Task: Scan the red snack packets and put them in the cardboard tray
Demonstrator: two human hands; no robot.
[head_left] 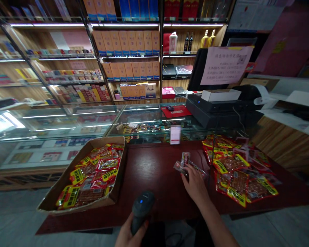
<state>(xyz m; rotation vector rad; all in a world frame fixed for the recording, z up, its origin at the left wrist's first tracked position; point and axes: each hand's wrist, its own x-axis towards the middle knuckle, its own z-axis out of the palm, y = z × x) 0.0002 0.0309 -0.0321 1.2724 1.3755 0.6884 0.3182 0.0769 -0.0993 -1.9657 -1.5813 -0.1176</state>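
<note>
My left hand is wrapped round the handle of a dark barcode scanner, which has a small blue light on top. On the dark red-brown table, my right hand has its fingers closed on a small clear-wrapped snack packet. Another slim snack packet lies just beyond the fingertips, and part of a third shows beside the hand. To the right is a loose pile of red and yellow snack bags. A cardboard box at the left holds several similar snack bags.
A small white card stands at the table's far edge. Behind it runs a glass display counter with a red mat. A monitor with a pink paper sign stands back right. Shelves of boxes and bottles line the wall.
</note>
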